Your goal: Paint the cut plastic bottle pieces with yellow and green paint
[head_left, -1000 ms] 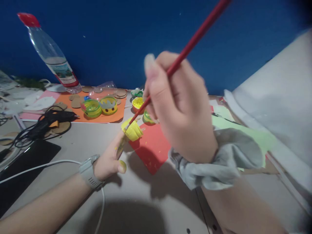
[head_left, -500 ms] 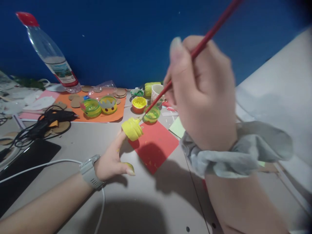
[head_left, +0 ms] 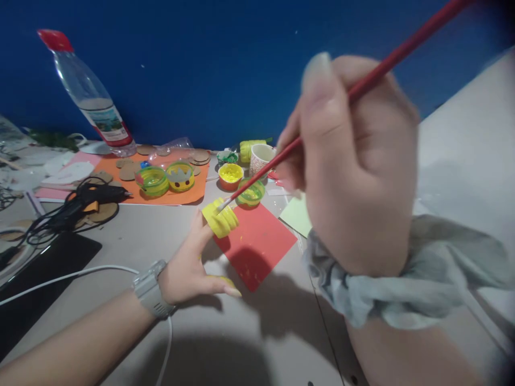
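Note:
My left hand (head_left: 189, 268) rests on the table with a small yellow-painted bottle piece (head_left: 220, 217) stuck on the tip of a raised finger; the thumb lies out flat, smeared yellow. My right hand (head_left: 354, 161), close to the camera with a grey scrunchie (head_left: 402, 279) at the wrist, is closed on a red-handled paintbrush (head_left: 362, 86). The brush tip touches the top of the yellow piece. Under it lies a red paper sheet (head_left: 257, 244).
Small pots of yellow paint (head_left: 230, 174) and green paint (head_left: 250, 194) and a paper cup (head_left: 260, 156) stand behind the red sheet. An orange sheet (head_left: 169, 185) holds painted rings and cardboard discs. A water bottle (head_left: 86, 96) leans at the back left; a glue gun (head_left: 92, 195) and cables lie left.
My right hand has drawn up and to the right, closer to the camera, uncovering the paint pots and cup. The brush tip stays at the yellow piece. My left thumb has stretched out flatter.

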Demonstrator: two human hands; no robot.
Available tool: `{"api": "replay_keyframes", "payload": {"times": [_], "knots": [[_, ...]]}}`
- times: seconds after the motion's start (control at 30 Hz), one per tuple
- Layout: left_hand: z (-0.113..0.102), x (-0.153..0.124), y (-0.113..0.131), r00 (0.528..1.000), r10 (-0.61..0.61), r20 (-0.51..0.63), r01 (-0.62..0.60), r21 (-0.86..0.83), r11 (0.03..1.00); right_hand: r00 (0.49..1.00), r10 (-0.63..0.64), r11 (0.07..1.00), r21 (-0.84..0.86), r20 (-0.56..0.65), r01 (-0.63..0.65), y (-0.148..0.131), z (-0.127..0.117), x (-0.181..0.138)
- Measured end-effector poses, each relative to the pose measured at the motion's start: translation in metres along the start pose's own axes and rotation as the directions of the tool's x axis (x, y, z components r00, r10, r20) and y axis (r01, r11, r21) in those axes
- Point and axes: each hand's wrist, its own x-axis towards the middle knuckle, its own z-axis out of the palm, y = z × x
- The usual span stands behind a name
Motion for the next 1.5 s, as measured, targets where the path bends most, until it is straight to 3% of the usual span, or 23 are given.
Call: {"api": "replay_keyframes", "payload": {"times": [0.07,0.13,0.23,0.3,0.4,0.47,0.63,0.8,0.87,1.0,1.1,1.17,1.27,1.33,1.4,1.5], "knots": [[0.001,0.001,0.002,1.000,-0.001,0.003,0.001,0.047,0.999,0.996,-0.044,0.999,0.032,0.077,0.042,-0.001,0.000,0.000],[0.001,0.000,0.002,1.000,-0.006,0.005,0.006,0.078,0.997,0.989,-0.099,0.993,-0.053,0.108,0.105,-0.001,-0.002,0.002],[0.001,-0.001,0.001,1.000,-0.018,0.010,0.017,0.098,0.995,0.988,-0.155,0.969,-0.195,0.002,0.152,0.001,-0.004,0.004],[0.001,-0.001,-0.001,1.000,-0.022,0.011,0.021,0.104,0.994,0.981,-0.188,0.975,-0.132,-0.051,0.180,0.000,-0.003,0.003],[0.003,0.003,0.002,1.000,-0.019,0.018,0.017,0.116,0.993,0.992,-0.118,0.993,0.019,0.041,0.117,-0.002,-0.001,0.002],[0.004,0.005,0.006,1.000,-0.021,0.016,0.019,0.117,0.993,0.993,-0.033,0.999,0.003,0.111,0.033,-0.003,-0.001,0.001],[0.004,0.006,0.010,0.999,-0.048,0.011,0.046,0.115,0.992,0.998,-0.033,0.991,-0.131,-0.059,0.025,-0.002,0.000,0.001],[0.005,0.008,0.010,0.997,-0.076,-0.011,0.076,0.120,0.990,0.996,-0.030,0.999,-0.020,0.084,0.032,0.000,0.000,0.001],[0.005,0.009,0.011,0.996,-0.086,-0.004,0.086,0.133,0.987,0.995,-0.086,0.992,-0.089,0.056,0.090,0.001,-0.001,0.002],[0.005,0.008,0.011,0.999,-0.051,0.019,0.046,0.212,0.976,0.995,-0.077,0.985,-0.157,-0.056,0.067,0.000,-0.001,0.002],[0.005,0.007,0.012,0.999,-0.005,0.041,-0.008,0.295,0.955,0.998,-0.058,0.998,-0.021,0.026,0.058,0.001,0.000,0.002],[0.004,0.005,0.012,0.998,0.010,0.055,-0.028,0.338,0.941,0.994,-0.092,0.995,-0.034,0.061,0.095,0.003,-0.002,0.002],[0.003,0.001,0.008,0.998,0.027,0.057,-0.046,0.353,0.934,0.994,-0.100,0.977,-0.191,-0.041,0.090,0.003,-0.004,0.002],[0.002,0.000,0.005,0.998,0.036,0.053,-0.053,0.353,0.934,0.995,-0.059,0.979,-0.202,-0.082,0.041,0.000,-0.004,0.000],[0.002,0.000,0.005,0.998,0.044,0.046,-0.058,0.359,0.932,0.999,-0.021,0.988,-0.155,-0.041,0.014,-0.004,-0.003,-0.001],[0.002,0.000,0.008,0.997,0.066,0.030,-0.073,0.362,0.929,0.997,-0.064,0.985,-0.161,0.037,0.069,-0.004,-0.002,0.000]]}}
